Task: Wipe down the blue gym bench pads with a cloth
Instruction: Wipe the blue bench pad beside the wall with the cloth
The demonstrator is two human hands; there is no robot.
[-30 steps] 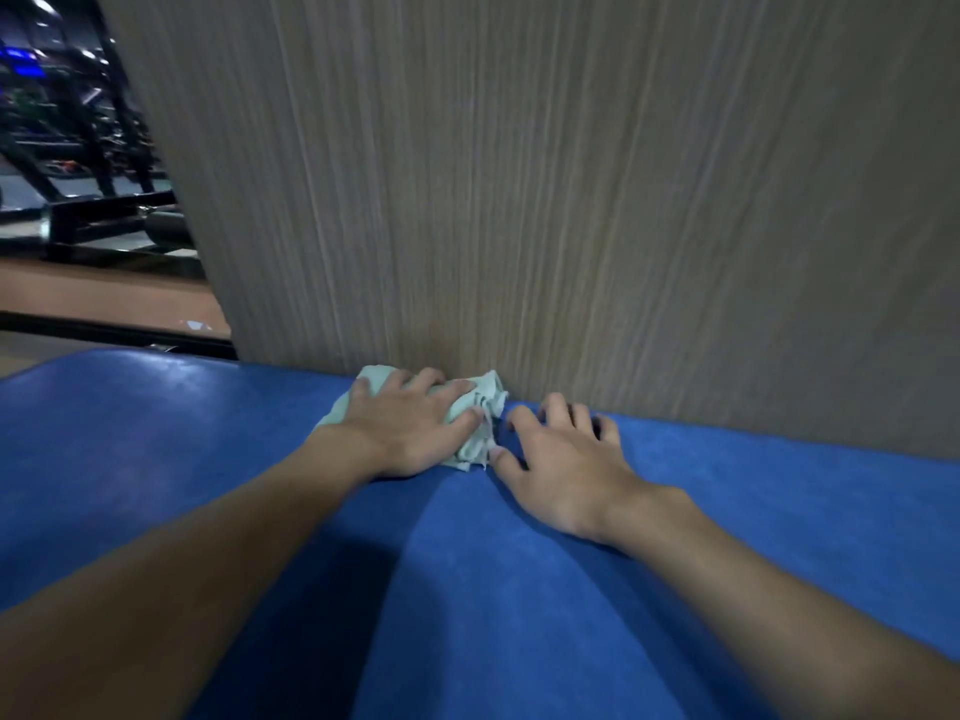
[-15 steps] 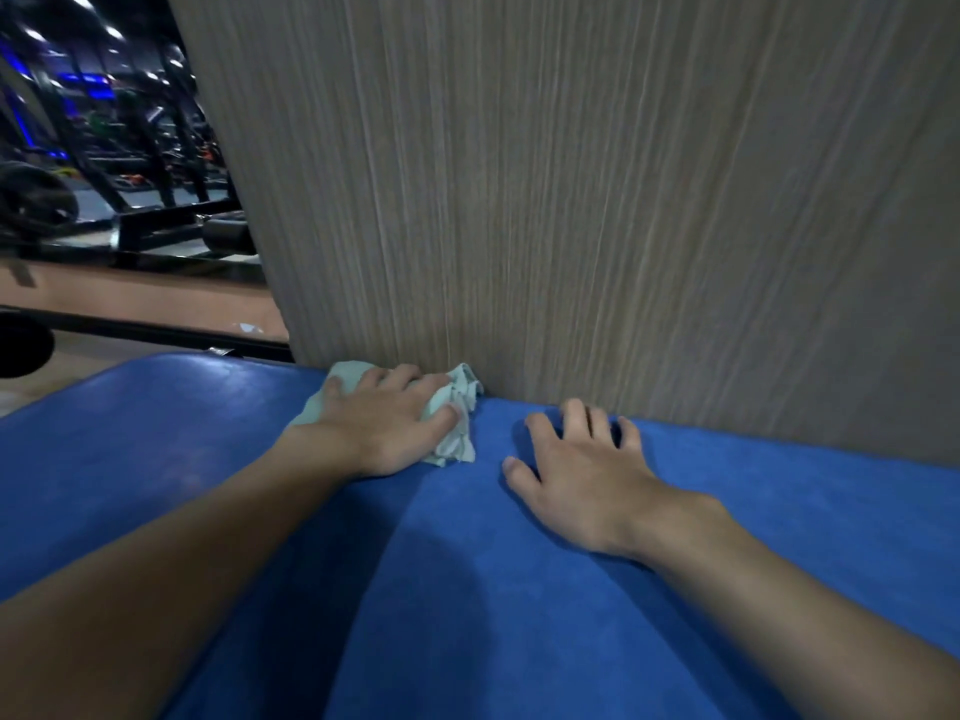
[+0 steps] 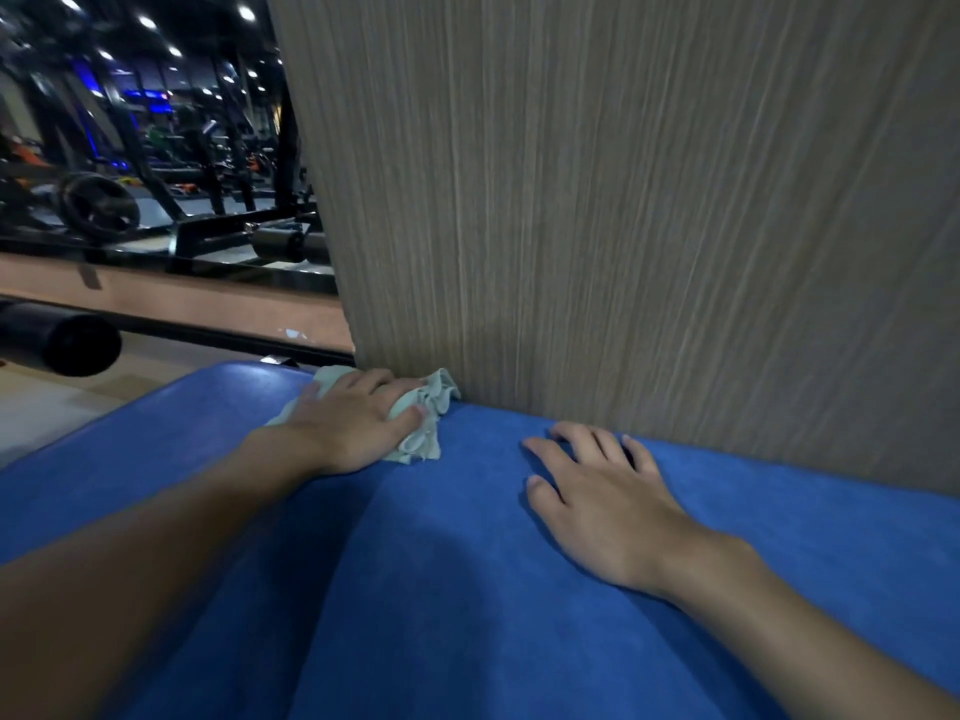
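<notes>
The blue bench pad fills the lower half of the view. A crumpled pale green cloth lies at its far edge, right against the foot of a wooden wall. My left hand lies flat on top of the cloth with fingers spread, pressing it onto the pad. My right hand rests palm down on the bare pad to the right of the cloth, fingers spread, fingertips near the wall, holding nothing.
A tall grey-brown wood-grain wall panel rises directly behind the pad. To the left, a mirror shows dark gym machines and a weight plate. A black padded roller sticks in from the left edge above the tan floor.
My left hand has slid the cloth leftward along the wall edge, away from my right hand. The gap between the hands has widened. The view has also shifted left.
</notes>
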